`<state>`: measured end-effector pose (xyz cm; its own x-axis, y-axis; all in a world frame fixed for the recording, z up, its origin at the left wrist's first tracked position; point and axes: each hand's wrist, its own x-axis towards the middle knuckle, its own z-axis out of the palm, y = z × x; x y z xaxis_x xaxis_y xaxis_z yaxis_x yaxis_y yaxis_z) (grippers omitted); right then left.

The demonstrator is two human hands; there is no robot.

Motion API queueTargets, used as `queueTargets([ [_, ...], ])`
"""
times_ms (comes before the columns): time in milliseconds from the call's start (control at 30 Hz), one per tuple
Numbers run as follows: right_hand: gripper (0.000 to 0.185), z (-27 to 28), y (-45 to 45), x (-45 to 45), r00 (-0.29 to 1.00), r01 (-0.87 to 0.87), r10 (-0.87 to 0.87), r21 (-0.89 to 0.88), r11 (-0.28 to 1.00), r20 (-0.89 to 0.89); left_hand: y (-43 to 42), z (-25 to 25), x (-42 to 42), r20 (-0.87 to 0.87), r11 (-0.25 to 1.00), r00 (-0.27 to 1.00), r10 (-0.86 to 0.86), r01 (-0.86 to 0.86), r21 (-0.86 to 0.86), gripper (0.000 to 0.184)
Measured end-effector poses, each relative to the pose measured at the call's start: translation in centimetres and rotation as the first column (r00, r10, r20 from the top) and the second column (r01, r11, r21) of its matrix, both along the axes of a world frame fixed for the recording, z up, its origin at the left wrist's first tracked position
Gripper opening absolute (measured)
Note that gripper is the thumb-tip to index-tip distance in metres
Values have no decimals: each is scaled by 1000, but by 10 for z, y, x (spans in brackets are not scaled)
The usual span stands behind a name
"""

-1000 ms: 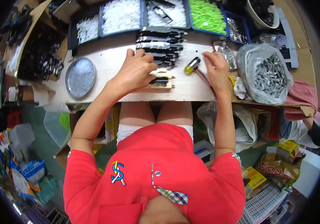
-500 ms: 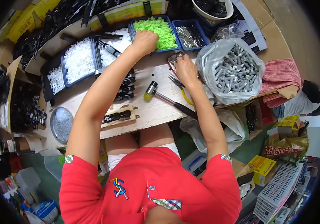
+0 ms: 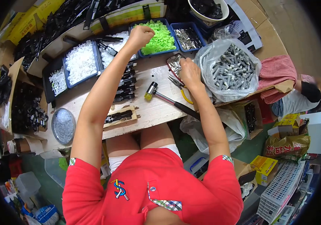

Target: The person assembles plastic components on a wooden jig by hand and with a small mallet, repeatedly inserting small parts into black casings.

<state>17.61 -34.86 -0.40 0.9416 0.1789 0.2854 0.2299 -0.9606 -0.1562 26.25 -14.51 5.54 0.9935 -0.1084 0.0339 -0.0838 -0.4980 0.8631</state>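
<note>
My left hand [image 3: 141, 36] is above the near left edge of the bin of bright green plastic pieces [image 3: 159, 39]. Its fingers are curled together, and whatever is in them is hidden. At a small red-edged tray of shiny metal pieces [image 3: 174, 63], my right hand [image 3: 190, 72] has its fingers bent down over the right side, pinched, with the tips hidden. Pliers with yellow handles [image 3: 185, 92] lie just below that hand. A hammer [image 3: 168, 99] rests on the table, its handle end passing under my right forearm. Black assembled parts [image 3: 125, 88] sit in a row beside my left forearm.
Bins of white pieces [image 3: 81, 62] stand at the back left, and one of metal pieces [image 3: 187, 39] at the back. A plastic bag of grey parts [image 3: 231, 69] stands right. A wooden fixture [image 3: 121, 117] and a round dish [image 3: 63, 125] lie near the front edge.
My left hand has lifted up and slightly left from the green pieces. My right hand has shifted a little right and down, showing more of the small tray. The view has moved slightly.
</note>
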Motion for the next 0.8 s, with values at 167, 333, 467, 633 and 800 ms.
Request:
queueTargets([
  [167, 4, 18, 5, -16, 992, -128, 103, 519, 845, 76, 32, 5, -65, -77, 724, 982, -173, 74, -686, 16],
  [333, 2, 53, 54, -70, 849, 21, 510, 974, 227, -137, 60, -12, -175, -204, 483, 932, -299, -37, -875, 20],
  [467, 5, 57, 93, -102, 702, 11, 699, 982, 187, -141, 78, -27, -233, -255, 446, 923, -289, -106, -889, 23],
  [633, 4, 56, 125, -118, 636, -35, 755, 971, 236, -160, 97, -34, -262, -253, 469, 940, -230, -121, -875, 22],
  [800, 4, 56, 138, -123, 654, -128, 742, 944, 303, -149, 104, -35, -272, -196, 436, 944, -267, -62, -898, 23],
])
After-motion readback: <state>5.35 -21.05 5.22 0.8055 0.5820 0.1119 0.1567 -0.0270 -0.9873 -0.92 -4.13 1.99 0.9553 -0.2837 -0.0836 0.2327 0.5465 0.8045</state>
